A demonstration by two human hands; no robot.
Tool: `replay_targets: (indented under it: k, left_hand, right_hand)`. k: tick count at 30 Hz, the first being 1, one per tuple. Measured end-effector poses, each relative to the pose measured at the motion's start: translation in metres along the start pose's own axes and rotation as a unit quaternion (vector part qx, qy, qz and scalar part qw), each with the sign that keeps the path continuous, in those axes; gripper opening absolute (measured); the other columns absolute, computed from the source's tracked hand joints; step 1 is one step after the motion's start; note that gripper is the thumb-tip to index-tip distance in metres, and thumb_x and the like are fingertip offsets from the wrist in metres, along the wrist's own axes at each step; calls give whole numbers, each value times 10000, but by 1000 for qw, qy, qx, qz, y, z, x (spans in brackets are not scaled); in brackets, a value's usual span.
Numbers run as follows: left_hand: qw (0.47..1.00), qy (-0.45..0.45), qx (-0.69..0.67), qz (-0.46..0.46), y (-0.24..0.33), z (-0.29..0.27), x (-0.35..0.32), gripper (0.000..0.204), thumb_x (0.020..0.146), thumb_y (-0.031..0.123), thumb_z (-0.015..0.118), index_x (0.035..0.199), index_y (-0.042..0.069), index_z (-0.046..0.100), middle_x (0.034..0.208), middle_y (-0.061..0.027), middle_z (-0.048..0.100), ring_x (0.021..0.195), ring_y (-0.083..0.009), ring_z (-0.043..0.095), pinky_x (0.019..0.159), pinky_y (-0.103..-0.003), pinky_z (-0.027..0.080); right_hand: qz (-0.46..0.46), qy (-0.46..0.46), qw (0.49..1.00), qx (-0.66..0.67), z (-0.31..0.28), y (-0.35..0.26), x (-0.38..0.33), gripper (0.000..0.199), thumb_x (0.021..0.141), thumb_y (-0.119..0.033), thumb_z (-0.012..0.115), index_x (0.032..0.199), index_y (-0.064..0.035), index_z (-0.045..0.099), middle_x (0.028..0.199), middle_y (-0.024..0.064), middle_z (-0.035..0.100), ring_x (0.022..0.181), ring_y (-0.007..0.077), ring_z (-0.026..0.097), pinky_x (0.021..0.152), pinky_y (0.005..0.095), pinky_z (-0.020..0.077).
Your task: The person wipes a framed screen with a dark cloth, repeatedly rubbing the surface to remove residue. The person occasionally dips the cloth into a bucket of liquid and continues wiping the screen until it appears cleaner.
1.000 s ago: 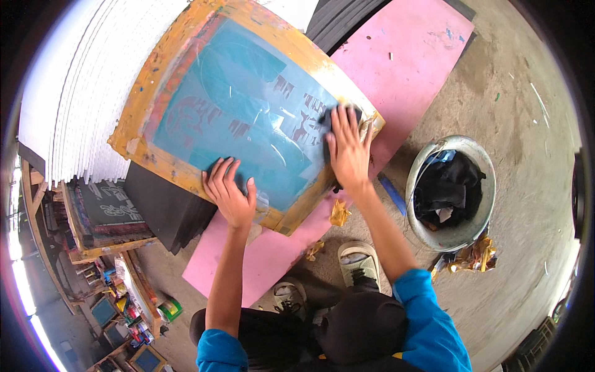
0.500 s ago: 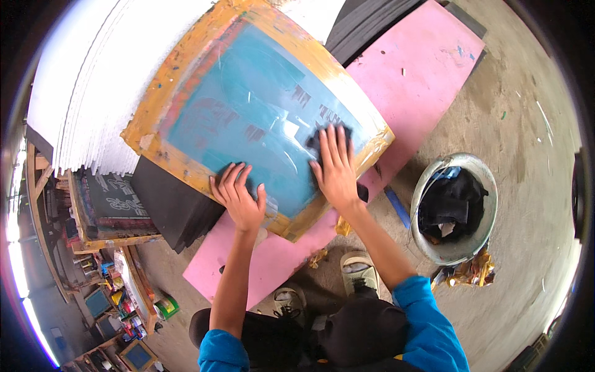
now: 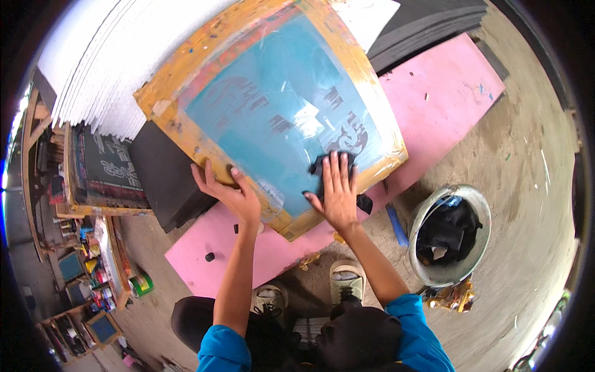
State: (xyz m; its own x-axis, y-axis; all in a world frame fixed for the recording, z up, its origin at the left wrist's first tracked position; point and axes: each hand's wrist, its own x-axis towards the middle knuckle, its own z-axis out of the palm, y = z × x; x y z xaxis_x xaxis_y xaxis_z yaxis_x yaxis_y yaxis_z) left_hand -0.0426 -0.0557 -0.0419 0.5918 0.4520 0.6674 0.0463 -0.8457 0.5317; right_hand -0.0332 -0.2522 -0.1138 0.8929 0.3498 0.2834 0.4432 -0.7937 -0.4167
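Observation:
A screen printing frame [image 3: 388, 133] with yellowish, paint-stained wood and a blue-green mesh [image 3: 248, 146] lies tilted in front of me. My right hand [image 3: 338, 201] presses a wadded black cloth [image 3: 319, 164] on the mesh near its right corner, fingers stretched over it. Beside the cloth, dark letter-like marks show in the mesh. My left hand [image 3: 238, 198] is at the frame's near-left edge, thumb and fingers apart around the wood; the fingers' far side is hidden. Under the frame's near end is a pink board [image 3: 434, 93].
A metal bucket [image 3: 485, 226] with black cloth [image 3: 449, 232] inside stands on the floor to the right. White sheets [image 3: 111, 68] are stacked at the far left, and dark sheets [image 3: 167, 177] beneath the frame. Another printing screen [image 3: 111, 164] and shelves with containers [image 3: 99, 279] sit at left.
My left hand has shifted off the mesh to the frame's outer edge. The cloth and right hand have slid nearer to me, uncovering more dark marks. The whole view has turned slightly.

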Motion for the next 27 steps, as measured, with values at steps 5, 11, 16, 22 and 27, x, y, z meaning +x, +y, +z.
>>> replay_targets:
  k: [5,11,16,22,27]
  left_hand:
    - [999,-21,-25,-34,-5,-2,-2,526,943,72,514,1412,6,285,1525,-253,150,1414,-390,205,1130,-475,221]
    - [997,1,-61,-43,-12,-4,0,516,874,4,542,1356,2,356,1525,-283,154,1355,-438,306,1092,-465,301]
    - [992,6,-102,-69,-10,-1,-2,471,897,27,517,1341,-4,363,1511,-295,200,1361,-443,303,1100,-475,296]
    - [988,27,-136,-70,-17,0,-1,467,927,101,497,1355,-10,349,1501,-306,220,1384,-443,284,1109,-482,292]
    - [975,28,-205,-81,-11,1,-2,608,974,357,421,1437,-11,278,1511,-286,234,1396,-426,284,1122,-474,272]
  right_hand:
    - [-24,145,989,6,-51,-2,157,1032,839,-637,536,1460,109,184,1549,277,152,1445,440,112,1159,541,161]
    - [-81,77,994,7,-28,-33,132,966,864,-524,579,1454,128,178,1533,316,155,1435,468,128,1159,540,154]
    - [-186,-106,977,8,4,-36,15,994,783,-475,701,1452,92,233,1534,302,170,1438,463,133,1154,543,180]
    - [-263,-21,964,-11,-33,-61,155,993,806,-554,629,1503,4,192,1575,186,171,1463,354,143,1179,468,188]
    - [-151,168,973,-34,-33,-101,236,745,955,-396,501,1490,28,202,1566,202,187,1452,363,171,1165,481,207]
